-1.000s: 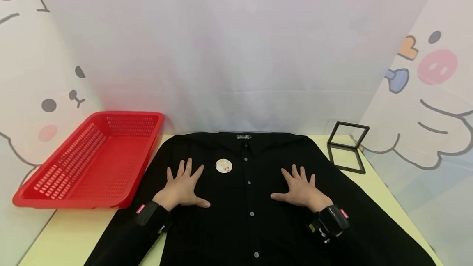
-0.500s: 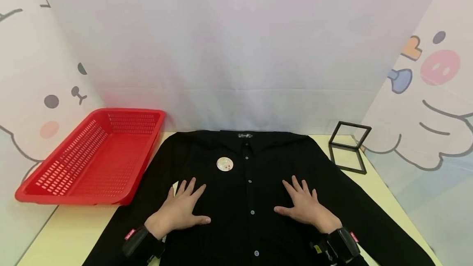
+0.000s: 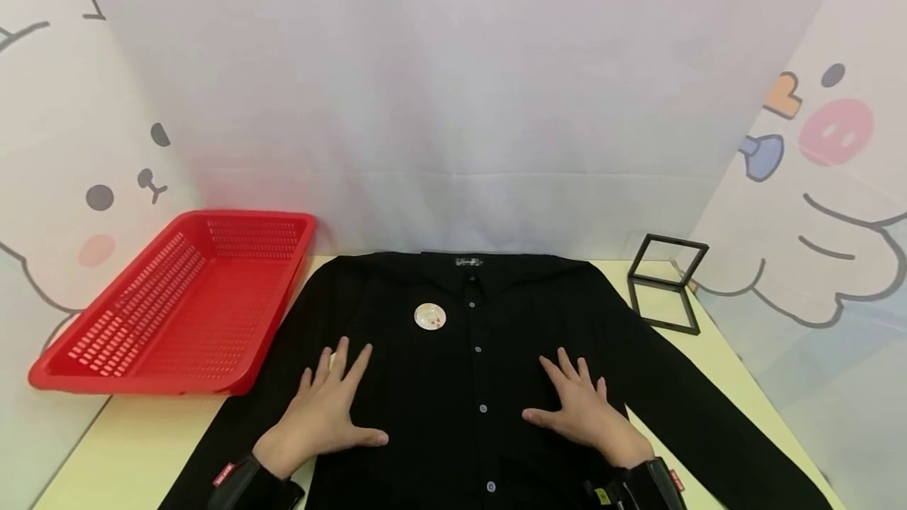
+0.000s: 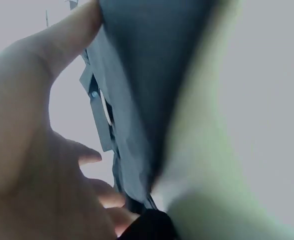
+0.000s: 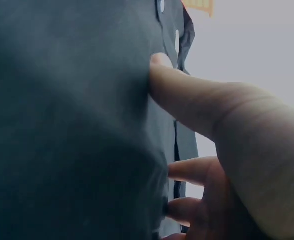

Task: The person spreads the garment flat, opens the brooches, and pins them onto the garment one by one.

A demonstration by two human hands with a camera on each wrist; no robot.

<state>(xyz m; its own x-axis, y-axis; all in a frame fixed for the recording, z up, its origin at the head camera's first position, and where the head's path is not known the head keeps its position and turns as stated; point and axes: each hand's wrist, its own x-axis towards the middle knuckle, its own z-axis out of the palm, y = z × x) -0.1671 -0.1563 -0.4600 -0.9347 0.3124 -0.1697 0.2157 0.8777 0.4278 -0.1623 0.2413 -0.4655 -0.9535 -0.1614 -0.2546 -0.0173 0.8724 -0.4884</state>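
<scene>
A black button-up shirt (image 3: 425, 384) lies spread flat, front side up, its collar at the far side and its sleeves out to both sides. On its chest, left of the button line, is a round pale badge or sticker (image 3: 430, 316). My left hand (image 3: 322, 412) rests on the shirt's left side with fingers spread. Across the buttons, my right hand (image 3: 584, 412) lies on the right half, fingers also spread. In the right wrist view the thumb (image 5: 187, 95) and fingertips touch the black cloth. Neither hand holds anything.
A red perforated plastic basket (image 3: 191, 313) stands at the left. Near the back right corner is a black folding frame (image 3: 666, 282). The pale yellow table (image 3: 120, 439) shows at both sides. Printed fabric curtains (image 3: 453, 101) close in the back and sides.
Both hands have slid down the shirt toward the wearer, the left one also a bit further left. A patch of table now shows between the right sleeve and the shirt's body.
</scene>
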